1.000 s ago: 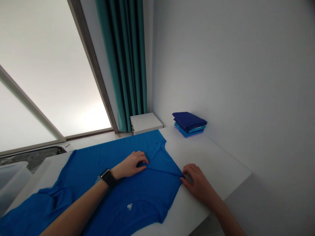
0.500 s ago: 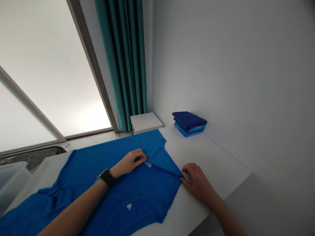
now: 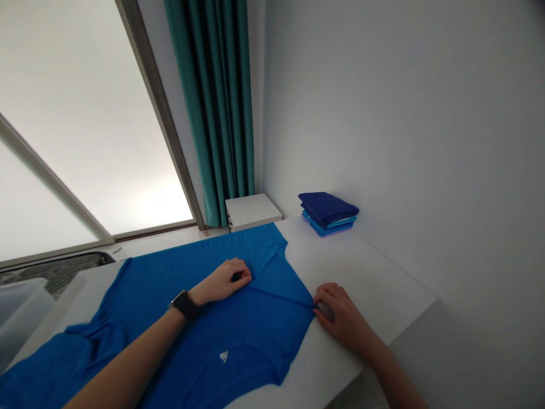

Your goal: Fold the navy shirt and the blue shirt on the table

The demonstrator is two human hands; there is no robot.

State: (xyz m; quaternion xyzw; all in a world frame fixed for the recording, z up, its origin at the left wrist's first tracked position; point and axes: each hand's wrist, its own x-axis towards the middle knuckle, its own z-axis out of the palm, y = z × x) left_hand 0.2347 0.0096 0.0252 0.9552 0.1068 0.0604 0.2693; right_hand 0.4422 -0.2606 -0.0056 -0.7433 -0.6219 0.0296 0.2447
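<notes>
A blue T-shirt (image 3: 251, 318) lies spread over the white table, its neckline with a small white logo towards me. My left hand (image 3: 227, 279), wearing a black watch at the wrist, is closed with thumb and fingertips pinching the cloth at the chest. At the shirt's right edge, my right hand (image 3: 340, 315) pinches a corner of the fabric between thumb and fingers. A shallow crease runs through the cloth from one hand to the other. The shirt's left sleeve area near me is bunched up.
A stack of folded clothes (image 3: 327, 213), dark blue on top, sits at the table's far right by the wall. Beyond the white table (image 3: 383, 284) are a small white cabinet (image 3: 252, 210) and a green curtain (image 3: 217, 113). A translucent bin (image 3: 25, 307) stands at left.
The fingers of my right hand have closed on the shirt's edge. The white print beside my left fingertips no longer shows. My left hand has hardly moved.
</notes>
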